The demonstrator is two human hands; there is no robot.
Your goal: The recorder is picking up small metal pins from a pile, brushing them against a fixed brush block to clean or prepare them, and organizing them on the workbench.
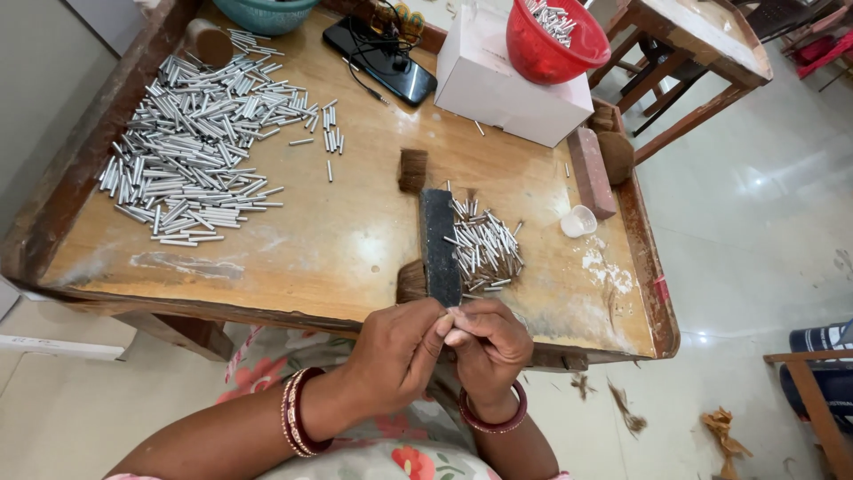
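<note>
Where the table edge [293,313] ends, both hands [444,351] pinch fibre

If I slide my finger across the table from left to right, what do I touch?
Big pile of silver tubes → dark flat block → small pile of silver tubes → little white cup → brick.

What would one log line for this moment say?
left hand and right hand: fingertips pinch small item, unclear | nearby: small pile of silver metal tubes | wooden table
</note>
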